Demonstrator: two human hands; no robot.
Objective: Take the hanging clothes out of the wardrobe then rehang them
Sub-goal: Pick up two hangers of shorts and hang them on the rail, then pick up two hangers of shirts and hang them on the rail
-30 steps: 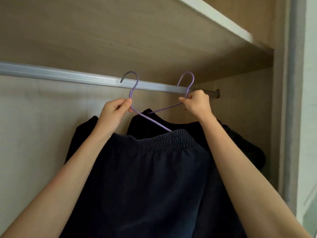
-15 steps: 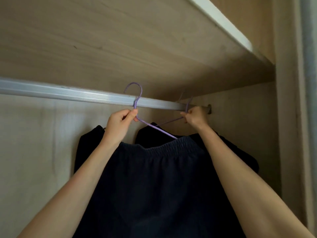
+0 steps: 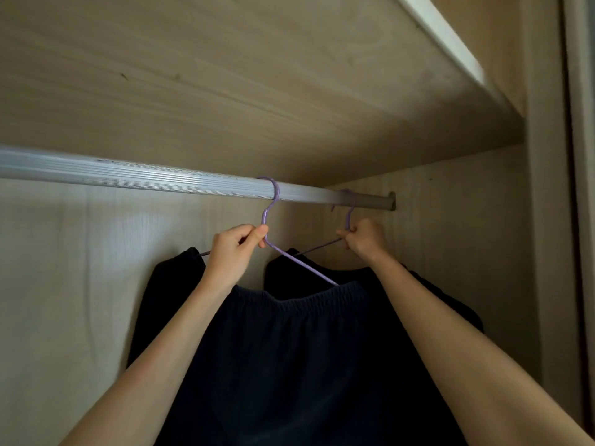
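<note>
A: Left hand (image 3: 236,252): thumb and forefinger pinch the neck of the purple hanger (image 3: 264,217), just under its hook. Other fingers curled in.

B: And the right hand (image 3: 365,241)?

A: Same sort of hold on the second purple hanger (image 3: 348,217), fingers closed round the wire where the neck meets the arm.

B: Where do the hooks lie from the hands?

A: Straight above each one. Both loop over the rail (image 3: 128,175). The second is dim (it sits in the shadow under the shelf (image 3: 257,91)) but reads as over the bar.

B: Rail's long axis?

A: Crosswise above both hands, ending at the side wall (image 3: 450,252) just beyond the right hand.

B: Clothes?

A: Below the hands. A dark garment with an elastic waistband (image 3: 299,317) hangs from the first hanger, between the forearms. A second dark garment (image 3: 335,273) is behind it, under the right hand's hanger.

B: Coming off or going on?

A: Cannot tell from this alone. Either way the move turns on the vertical: a lift clears the hooks, a release leaves them hanging. Each hand is nearest its own hanger, and the right has little room toward the wall.
</note>
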